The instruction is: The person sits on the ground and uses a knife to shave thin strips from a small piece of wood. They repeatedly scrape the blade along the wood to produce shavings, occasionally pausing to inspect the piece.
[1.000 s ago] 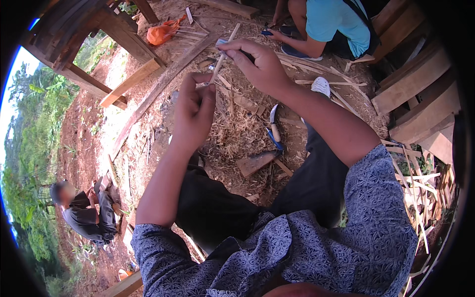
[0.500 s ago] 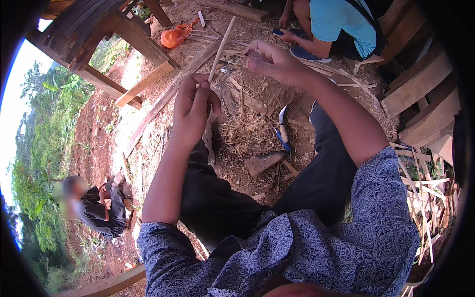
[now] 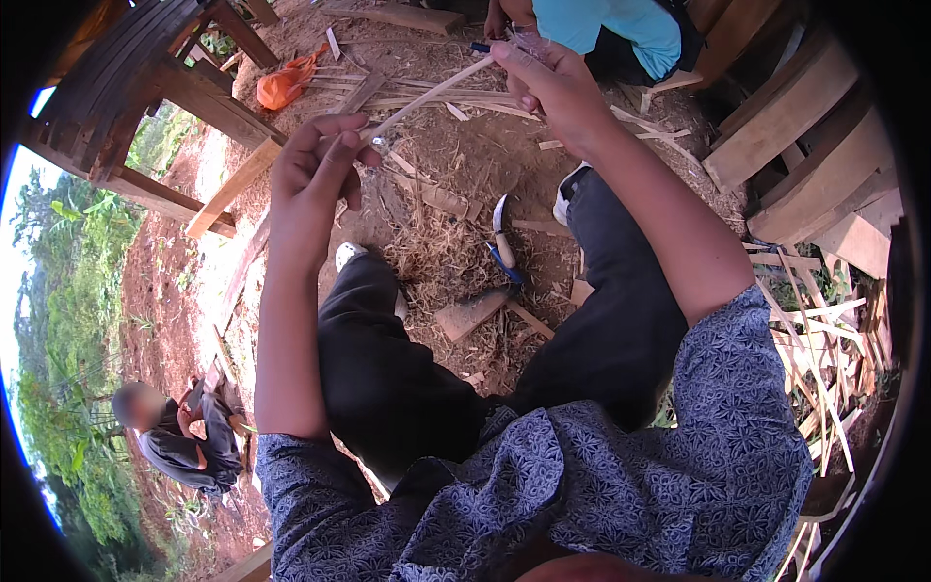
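Note:
A thin pale wooden stick (image 3: 432, 94) slants between my two hands above the ground. My left hand (image 3: 315, 179) is closed on its lower end, thumb and fingers pinching it. At the upper end, the thumb and fingers of my right hand (image 3: 558, 92) grip the stick. Wispy pale strands (image 3: 529, 42) show by the right fingertips; what they are I cannot make out. Below, between my feet, lies a curved-blade knife (image 3: 502, 238) with a wooden handle. A blue tool or handle (image 3: 505, 267) lies against it.
Wood shavings (image 3: 436, 252) and a wooden block (image 3: 470, 314) lie between my legs. A person in a turquoise shirt (image 3: 621, 24) crouches ahead; another person (image 3: 199, 436) sits at left. Planks (image 3: 786, 126) and cut strips (image 3: 824, 359) are piled at right. An orange bag (image 3: 281, 89) lies far left.
My right hand has come onto the stick's upper end, where before it was apart from it. The stick has tilted from nearly upright toward the right. The view has shifted.

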Demonstrator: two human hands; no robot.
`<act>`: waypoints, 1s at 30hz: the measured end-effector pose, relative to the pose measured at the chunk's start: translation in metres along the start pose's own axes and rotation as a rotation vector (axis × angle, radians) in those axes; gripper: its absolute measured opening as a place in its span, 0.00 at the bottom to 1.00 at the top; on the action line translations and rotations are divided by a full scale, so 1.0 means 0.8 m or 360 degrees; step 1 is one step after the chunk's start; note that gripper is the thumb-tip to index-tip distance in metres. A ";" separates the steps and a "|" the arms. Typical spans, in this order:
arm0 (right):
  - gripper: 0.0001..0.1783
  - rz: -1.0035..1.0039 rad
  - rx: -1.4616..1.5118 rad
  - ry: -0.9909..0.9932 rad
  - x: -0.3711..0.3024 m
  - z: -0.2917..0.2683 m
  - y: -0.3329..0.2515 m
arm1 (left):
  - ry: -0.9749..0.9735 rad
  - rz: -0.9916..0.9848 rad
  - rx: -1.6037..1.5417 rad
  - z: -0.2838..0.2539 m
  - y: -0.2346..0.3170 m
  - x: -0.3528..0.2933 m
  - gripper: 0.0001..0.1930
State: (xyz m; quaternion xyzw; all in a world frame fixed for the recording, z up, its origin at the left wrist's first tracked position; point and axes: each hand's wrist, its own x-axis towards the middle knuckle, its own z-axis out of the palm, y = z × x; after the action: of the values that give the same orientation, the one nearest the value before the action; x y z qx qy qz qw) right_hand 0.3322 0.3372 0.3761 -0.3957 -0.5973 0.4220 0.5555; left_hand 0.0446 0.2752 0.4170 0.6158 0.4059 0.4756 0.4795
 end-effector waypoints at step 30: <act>0.42 0.1361 -0.1691 -0.0491 -0.167 0.047 0.386 | -0.0936 -0.0216 0.1510 -0.036 -0.297 -0.086 0.08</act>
State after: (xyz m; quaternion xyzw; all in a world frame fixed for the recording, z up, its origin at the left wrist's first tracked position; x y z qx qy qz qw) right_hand 0.3050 0.3107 0.0399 -0.7498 -0.5865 0.3057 -0.0192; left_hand -0.0093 0.2651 0.1736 0.8430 0.4634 0.0174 0.2726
